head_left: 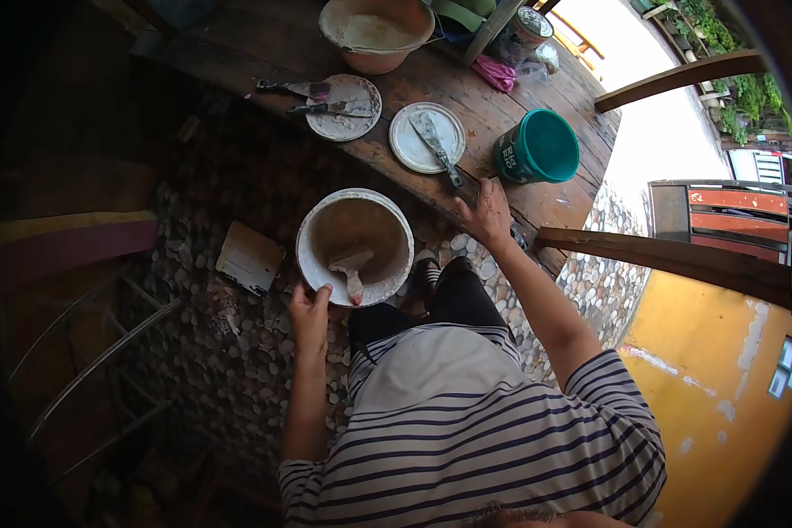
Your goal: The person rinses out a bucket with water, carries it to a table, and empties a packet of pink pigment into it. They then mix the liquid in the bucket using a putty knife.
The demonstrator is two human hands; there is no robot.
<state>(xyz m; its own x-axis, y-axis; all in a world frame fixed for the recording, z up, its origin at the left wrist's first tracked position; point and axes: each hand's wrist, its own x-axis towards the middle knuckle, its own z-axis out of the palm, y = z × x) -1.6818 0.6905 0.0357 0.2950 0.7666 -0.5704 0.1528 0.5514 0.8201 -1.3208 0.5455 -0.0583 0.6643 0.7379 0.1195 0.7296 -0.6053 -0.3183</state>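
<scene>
My left hand (pixel 311 317) grips the rim of a white bucket (pixel 398 275), its thumb over the edge. Inside the bucket leans a brush-like tool (pixel 352 268) with a pale, coated surface. My right hand (pixel 487 214) rests at the table's front edge with its fingers apart and nothing held. Just left of it, a putty knife (pixel 434 145) lies across a white lid (pixel 405 151), its dark handle past the rim. A green bucket (pixel 554 148) stands on the table beyond my right hand. Farther left, two coated scrapers (pixel 330 108) lie on another lid (pixel 343 130).
On the wooden table (pixel 466 88) are an orange basin (pixel 374 57), a pink cloth (pixel 495 74) and a paint can (pixel 524 33). A wooden post (pixel 669 258) stands at the right. A flat piece of board (pixel 249 257) lies on the pebbled floor (pixel 255 352).
</scene>
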